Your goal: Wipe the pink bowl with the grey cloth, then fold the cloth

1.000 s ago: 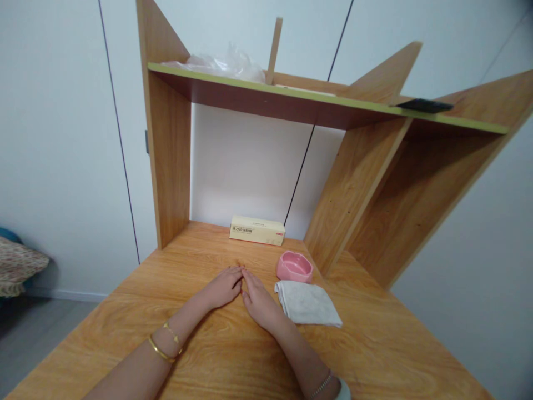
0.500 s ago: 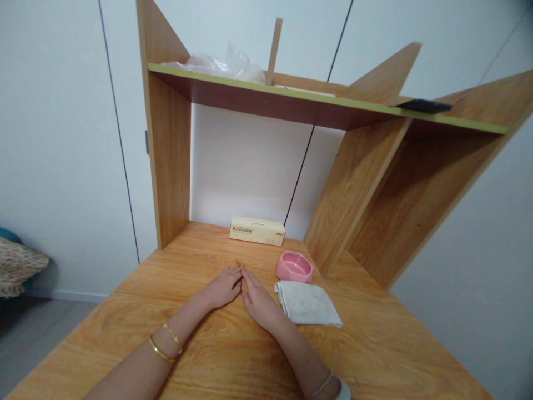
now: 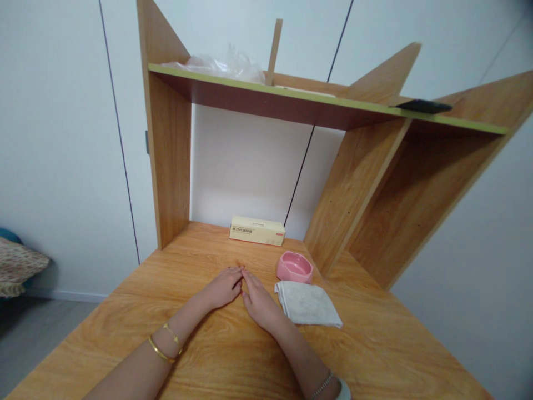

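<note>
My left hand (image 3: 225, 286) rests palm down on the wooden desk (image 3: 220, 355), its fingers stretched out and holding nothing. Beside it lies my right hand (image 3: 259, 303), also flat and open, with its fingertips meeting those of the left. A folded grey-white cloth (image 3: 310, 304) is just right of my right hand. Behind the cloth stands a pink bowl (image 3: 295, 268) with a wavy rim; nothing shows inside it. Farther back, a cream-coloured box (image 3: 257, 231) with dark printed characters sits near the wall.
A wooden shelf (image 3: 250, 89) spans the back of the desk above the box. On it lie a clear plastic bag (image 3: 227, 66) and a flat black object (image 3: 422, 106). Upright side panels (image 3: 172, 161) flank the desk. At far left a patterned cloth (image 3: 20, 264) shows.
</note>
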A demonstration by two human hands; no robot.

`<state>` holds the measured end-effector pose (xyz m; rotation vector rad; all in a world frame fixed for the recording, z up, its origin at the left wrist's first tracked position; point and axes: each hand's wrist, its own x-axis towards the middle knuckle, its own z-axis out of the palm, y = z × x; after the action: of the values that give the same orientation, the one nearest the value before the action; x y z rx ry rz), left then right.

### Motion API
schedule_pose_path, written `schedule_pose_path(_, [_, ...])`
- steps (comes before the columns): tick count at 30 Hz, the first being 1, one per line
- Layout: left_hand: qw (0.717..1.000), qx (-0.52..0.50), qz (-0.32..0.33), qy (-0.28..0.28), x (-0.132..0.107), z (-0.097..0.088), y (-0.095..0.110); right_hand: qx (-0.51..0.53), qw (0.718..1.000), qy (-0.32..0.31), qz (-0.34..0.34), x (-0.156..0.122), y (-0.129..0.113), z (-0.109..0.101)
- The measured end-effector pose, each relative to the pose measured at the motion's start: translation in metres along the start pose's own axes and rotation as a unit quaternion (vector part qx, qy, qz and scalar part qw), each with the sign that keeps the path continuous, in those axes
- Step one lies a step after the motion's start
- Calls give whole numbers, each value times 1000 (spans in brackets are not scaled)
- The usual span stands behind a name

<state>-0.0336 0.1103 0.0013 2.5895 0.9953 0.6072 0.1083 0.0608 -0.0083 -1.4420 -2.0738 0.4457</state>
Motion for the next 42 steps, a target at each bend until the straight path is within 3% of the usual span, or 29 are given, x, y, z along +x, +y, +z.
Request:
schedule_pose_path(11, [1000,0,-2,5,0,0,-1,-9,1000,-1,-1,-2,-4,-3])
schedule_pose_path(16, [1000,3,-10,3,-1,1,-1,-66,998,4,7,6,-18,-29])
schedule_pose_path(20, [1000,5,-13,2,-2,-1,0,-134,983,70,101,11,-23,-77])
schedule_pose_path(25, [1000,5,-12,1,-3,-3,3,-271,885,108,363,-4,7,-130])
schedule_pose_path(27, [1000,3,-11,4,-3,-3,3,-271,871,99,398,-10,25,-140])
schedule_pose_path(34, [1000,-18,13,1,-3,-4,12,-221,897,37,381,-2,69,-142])
schedule_pose_path(38, [994,-63,83,-39,-5,-3,30,-224,899,42,374,6,68,-140])
schedule_pose_path(42, [985,-89,134,-68,-9,-1,47,-223,909,47,350,14,51,-126])
